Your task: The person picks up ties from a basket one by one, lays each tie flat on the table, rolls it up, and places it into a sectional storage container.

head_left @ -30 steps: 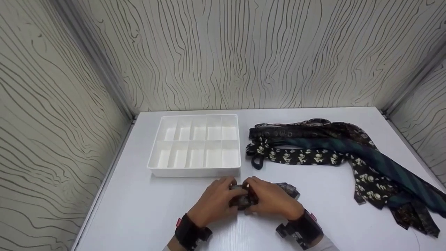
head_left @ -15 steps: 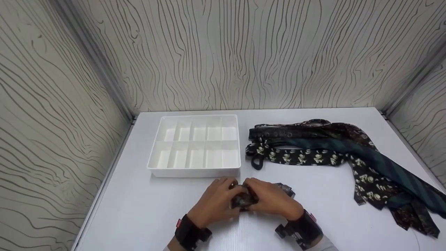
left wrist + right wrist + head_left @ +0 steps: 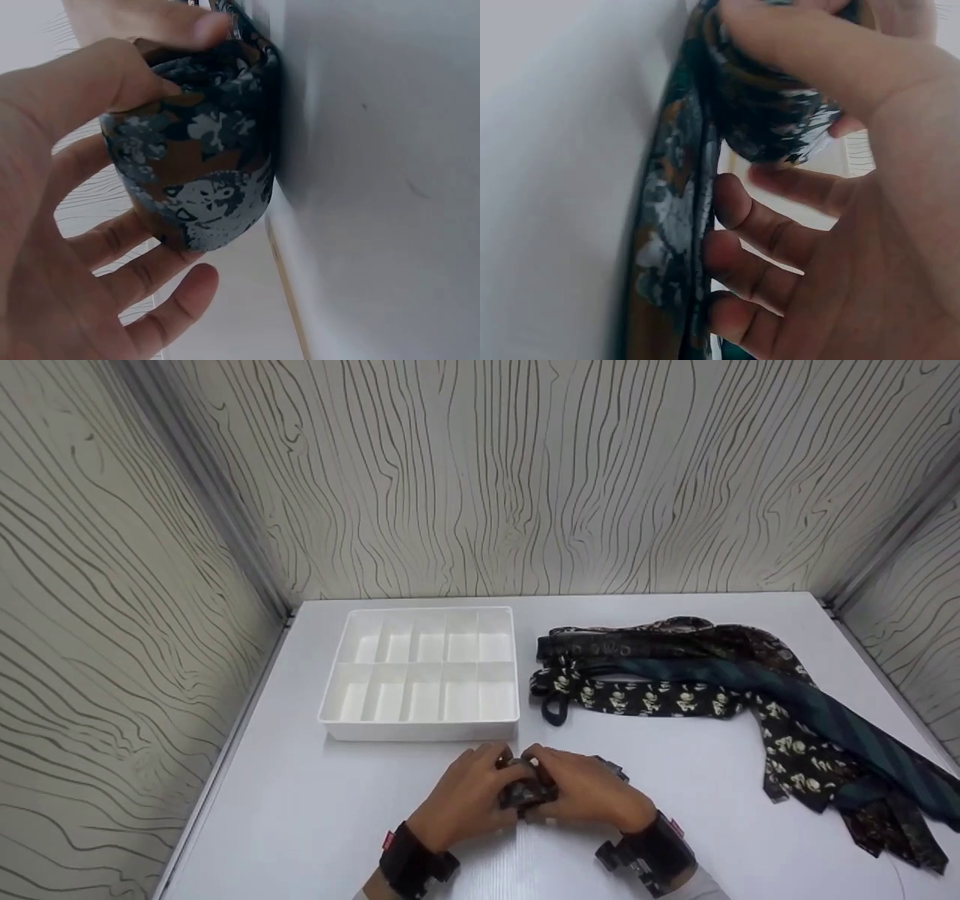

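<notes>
A dark patterned necktie, partly wound into a thick roll (image 3: 527,793), stands on the white table in front of the tray. My left hand (image 3: 466,793) holds the roll from the left, thumb at its top and fingers around its far side. From the other side my right hand (image 3: 589,791) grips it, thumb over the coil. Brown, grey and white flower and animal figures show on the coil (image 3: 199,172) in the left wrist view. Its unrolled tail (image 3: 664,225) runs flat on the table past my right fingertips, and a short end (image 3: 613,767) shows beyond that hand.
A white tray (image 3: 424,730) with two rows of compartments stands behind my left hand. Several neckties lie at the right: one with light figures (image 3: 651,699), a dark green striped one (image 3: 817,705) and dark brown patterned ones (image 3: 765,643). Wood-grain panels (image 3: 495,472) enclose the table.
The necktie's loose end beyond my right hand has drawn in leftward and shows shorter. The roll has turned between my fingers, while both hands stay nearly in place.
</notes>
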Available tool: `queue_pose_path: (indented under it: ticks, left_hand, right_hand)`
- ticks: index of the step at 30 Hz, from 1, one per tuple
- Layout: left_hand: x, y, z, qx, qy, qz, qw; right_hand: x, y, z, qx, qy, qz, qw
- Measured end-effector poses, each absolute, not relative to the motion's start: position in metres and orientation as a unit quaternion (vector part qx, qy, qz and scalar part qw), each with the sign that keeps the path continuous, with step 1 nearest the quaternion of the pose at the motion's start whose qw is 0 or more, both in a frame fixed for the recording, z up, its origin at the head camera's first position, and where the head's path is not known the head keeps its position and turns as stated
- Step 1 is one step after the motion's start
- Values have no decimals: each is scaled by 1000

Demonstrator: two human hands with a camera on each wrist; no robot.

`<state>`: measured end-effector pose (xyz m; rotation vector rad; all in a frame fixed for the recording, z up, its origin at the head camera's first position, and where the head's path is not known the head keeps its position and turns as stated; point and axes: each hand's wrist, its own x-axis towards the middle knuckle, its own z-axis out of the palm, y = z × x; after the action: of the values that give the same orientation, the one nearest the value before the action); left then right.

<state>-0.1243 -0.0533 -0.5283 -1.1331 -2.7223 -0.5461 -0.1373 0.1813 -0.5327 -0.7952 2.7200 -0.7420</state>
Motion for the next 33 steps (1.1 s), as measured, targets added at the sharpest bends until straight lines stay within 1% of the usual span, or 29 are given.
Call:
queue_pose_path:
  ticks: [5, 16, 26, 33]
  left_hand:
    - [-123, -53, -528, -380, -905, -177, 70]
    - [-124, -52, -527, -392, -899, -173, 90]
    - [-122, -52, -528, -386, -907, -153, 70]
    - [-122, -49, -528, -385, -907, -150, 86]
  right_hand:
    - [-137, 180, -533, -274, 922, -253, 109]
    - [-136, 180, -530, -274, 919, -256, 122]
    - [-136, 181, -531, -280, 918, -250, 125]
    - [-135, 182, -528, -272, 916, -259, 138]
